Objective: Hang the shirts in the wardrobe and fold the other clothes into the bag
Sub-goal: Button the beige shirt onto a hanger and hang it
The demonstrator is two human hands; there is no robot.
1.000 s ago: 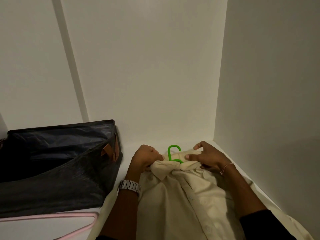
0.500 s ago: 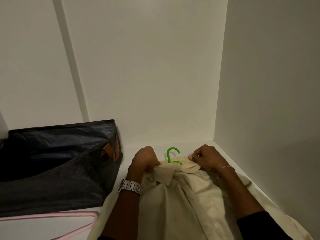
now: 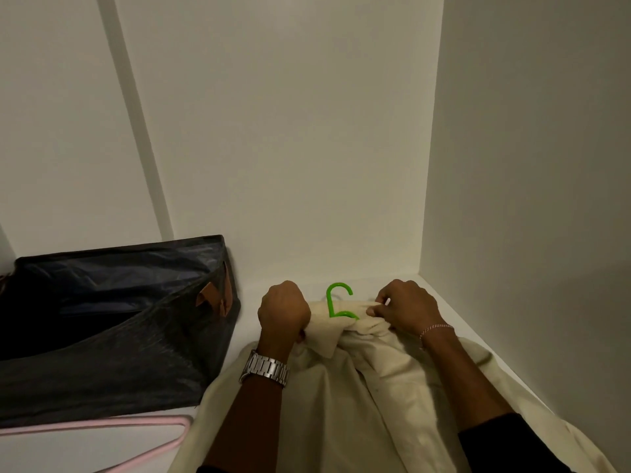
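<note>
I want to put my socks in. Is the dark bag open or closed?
Open. The dark bag shows a gaping top with a dark hollow inside; its contents cannot be seen.

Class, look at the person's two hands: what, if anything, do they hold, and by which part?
Both hands, left and right, grip the cream cotton shirt at its collar, around the green plastic hanger.

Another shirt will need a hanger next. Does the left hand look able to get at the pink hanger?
Probably yes, once freed: the pink hanger lies uncovered beside the left hand, but that hand grips the cream shirt.
</note>
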